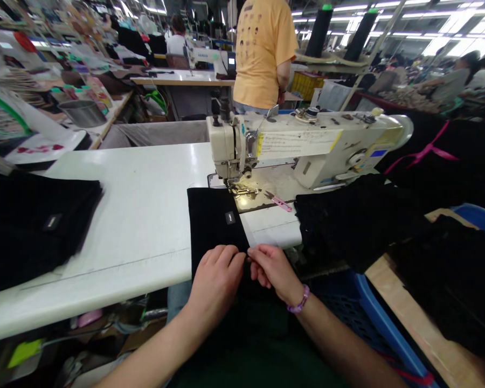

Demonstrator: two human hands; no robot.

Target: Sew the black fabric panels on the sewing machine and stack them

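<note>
Black rectangular cloth [210,221], pinched at its edge by left hand [220,272] and right hand [275,269], apparently for straightening. Probably calls next for keeping that edge even.

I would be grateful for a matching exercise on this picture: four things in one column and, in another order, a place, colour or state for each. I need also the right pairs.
Column one
1. middle black cloth
2. thread snips
3. beaded bracelet
4. two thread cones

Column two
A. around the wrist of the right hand
B. dark, with green tops
C. touched by the left hand
D. pink-handled, lying flat

Right pairs: 1-C, 2-D, 3-A, 4-B
</note>
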